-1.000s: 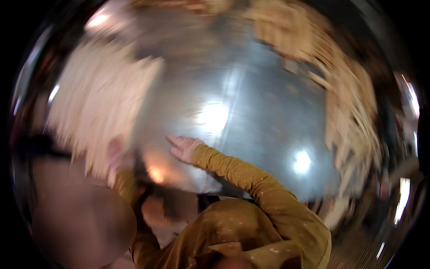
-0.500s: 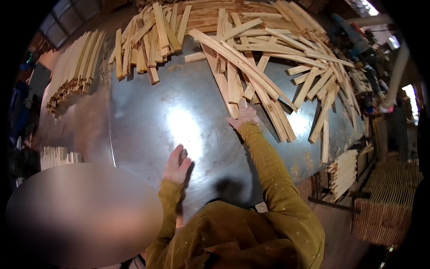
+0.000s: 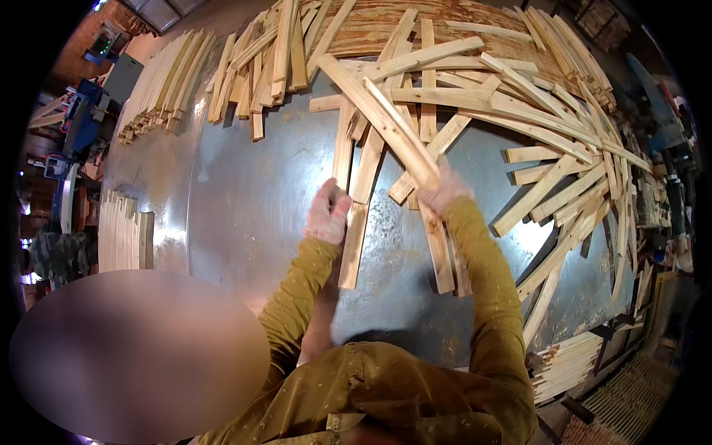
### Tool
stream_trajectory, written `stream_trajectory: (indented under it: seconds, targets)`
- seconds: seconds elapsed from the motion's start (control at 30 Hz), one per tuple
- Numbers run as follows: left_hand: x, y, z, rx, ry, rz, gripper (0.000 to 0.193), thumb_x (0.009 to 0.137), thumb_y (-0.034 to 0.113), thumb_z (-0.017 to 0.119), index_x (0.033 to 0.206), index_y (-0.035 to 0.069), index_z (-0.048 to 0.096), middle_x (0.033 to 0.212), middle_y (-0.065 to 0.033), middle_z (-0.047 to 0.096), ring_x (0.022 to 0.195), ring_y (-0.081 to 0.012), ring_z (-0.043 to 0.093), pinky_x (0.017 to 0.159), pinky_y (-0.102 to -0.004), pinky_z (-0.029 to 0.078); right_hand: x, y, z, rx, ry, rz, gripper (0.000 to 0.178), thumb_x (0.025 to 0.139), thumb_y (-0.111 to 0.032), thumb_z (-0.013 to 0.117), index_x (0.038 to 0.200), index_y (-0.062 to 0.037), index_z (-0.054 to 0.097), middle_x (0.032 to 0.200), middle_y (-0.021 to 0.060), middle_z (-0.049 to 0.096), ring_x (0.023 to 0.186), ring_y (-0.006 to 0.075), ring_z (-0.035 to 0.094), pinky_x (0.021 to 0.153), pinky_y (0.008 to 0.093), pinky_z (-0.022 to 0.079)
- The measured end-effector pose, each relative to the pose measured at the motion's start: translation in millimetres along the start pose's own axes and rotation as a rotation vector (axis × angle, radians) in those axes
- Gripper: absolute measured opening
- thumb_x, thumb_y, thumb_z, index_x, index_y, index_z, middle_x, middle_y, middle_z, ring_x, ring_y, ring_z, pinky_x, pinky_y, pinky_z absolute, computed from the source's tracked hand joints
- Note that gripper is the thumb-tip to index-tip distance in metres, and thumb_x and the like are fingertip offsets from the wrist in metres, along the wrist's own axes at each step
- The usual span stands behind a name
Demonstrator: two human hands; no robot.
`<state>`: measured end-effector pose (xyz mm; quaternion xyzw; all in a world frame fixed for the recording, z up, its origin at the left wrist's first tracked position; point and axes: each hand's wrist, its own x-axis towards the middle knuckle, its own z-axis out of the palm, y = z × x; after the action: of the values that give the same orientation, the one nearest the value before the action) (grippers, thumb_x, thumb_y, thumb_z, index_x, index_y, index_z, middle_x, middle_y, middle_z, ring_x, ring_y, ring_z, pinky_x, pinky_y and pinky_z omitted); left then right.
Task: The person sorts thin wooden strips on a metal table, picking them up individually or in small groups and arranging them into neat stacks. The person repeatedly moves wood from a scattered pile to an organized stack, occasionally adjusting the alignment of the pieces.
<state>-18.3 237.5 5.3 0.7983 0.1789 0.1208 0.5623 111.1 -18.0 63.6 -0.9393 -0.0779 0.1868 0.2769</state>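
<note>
My left hand [image 3: 326, 213] is closed at the near end of a pale wooden strip [image 3: 343, 144], thumb and fingers bent around it. Farther right, my right hand [image 3: 445, 190] grips the near end of another wooden strip [image 3: 389, 122], which slants away to the upper left across the pile. Its fingers are partly blurred and hidden behind the wood. Between my hands lies a further strip [image 3: 355, 245], pointing toward me. Two more near ends stick out below my right hand, one of them a knotty strip [image 3: 437, 256].
Loose strips [image 3: 549, 133] lie crisscrossed over the metal tabletop [image 3: 252, 200], at the back and right. Neat stacks stand at the far left [image 3: 167, 85] and near left [image 3: 124, 230]. Another stack [image 3: 567, 363] sits below the table's right edge. A blurred oval covers the lower left.
My left hand has gone forward from the bare tabletop to a strip's end. My right hand has moved right and now grips a slanting strip. The view has shifted.
</note>
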Motion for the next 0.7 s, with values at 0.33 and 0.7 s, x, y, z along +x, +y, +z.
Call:
stream_trajectory:
  seconds: [0.33,0.7]
  targets:
    - [-53,-11,12,-1.444,-0.179,-0.642,0.044,0.088,0.025,0.073,0.123,0.006,0.054,0.105,-0.0105,0.064,0.090,-0.0258,0.062,0.074,-0.0400,0.055,-48,-19,78,0.592,-0.435,-0.326,0.053,0.096,-0.023,0.059,0.142,-0.0017,0.043,0.113,0.0118,0.063,0.095,0.0208,0.061,0.081,0.0333,0.053]
    - [-111,-20,-35,-1.385,-0.013,-0.629,0.060,0.079,0.024,0.080,0.129,0.004,0.052,0.096,-0.0123,0.067,0.082,-0.0258,0.066,0.069,-0.0408,0.059,32,-81,24,-0.329,0.141,-1.102,0.070,0.079,-0.040,0.072,0.135,-0.0065,0.048,0.135,0.0176,0.052,0.126,0.0352,0.049,0.106,0.0457,0.038]
